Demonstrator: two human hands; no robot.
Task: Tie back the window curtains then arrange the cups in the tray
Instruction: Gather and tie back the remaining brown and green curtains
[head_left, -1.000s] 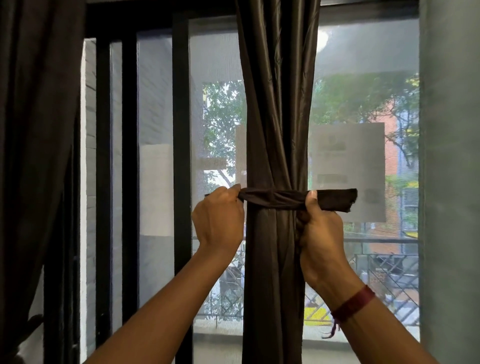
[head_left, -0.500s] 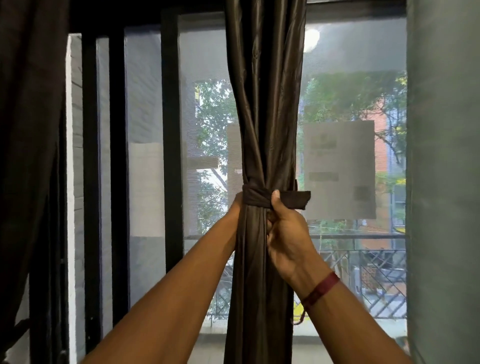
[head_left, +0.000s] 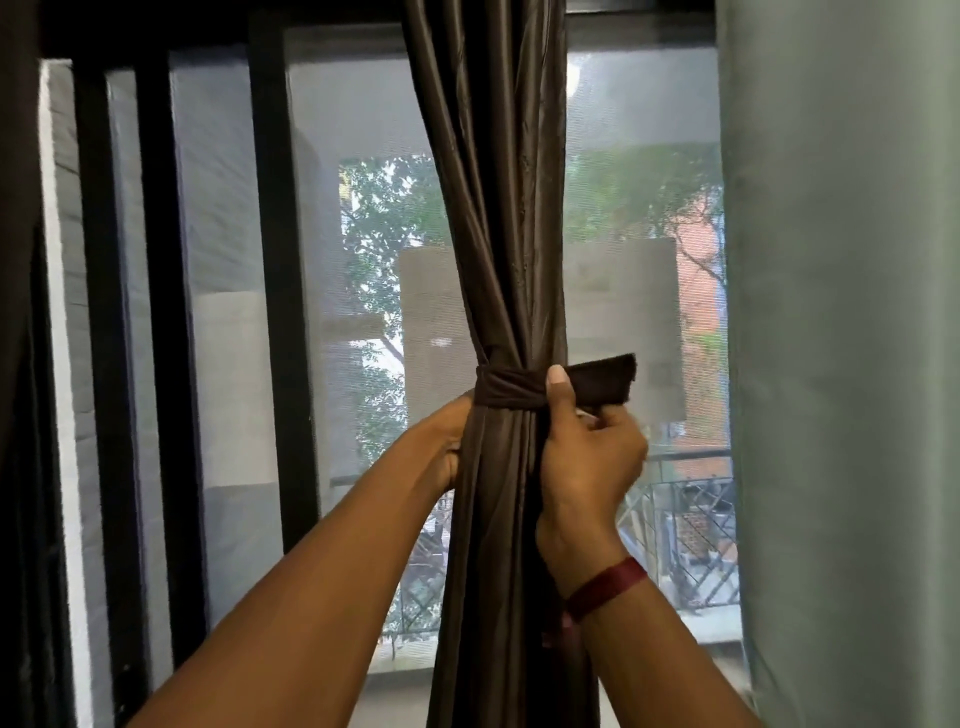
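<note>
Curtain (head_left: 498, 234) of brown cloth hangs gathered in the middle of the window (head_left: 363, 260). A dark tie-back band (head_left: 506, 389) goes around it just below the centre of the view. The right hand (head_left: 587, 462) pinches the band at the 3 o'clock side of the cloth, thumb on front, and the loose end sticks out toward 3 o'clock. The left hand (head_left: 441, 441) is at the 9 o'clock side. Its fingers go behind the cloth, so I cannot tell their grip.
</note>
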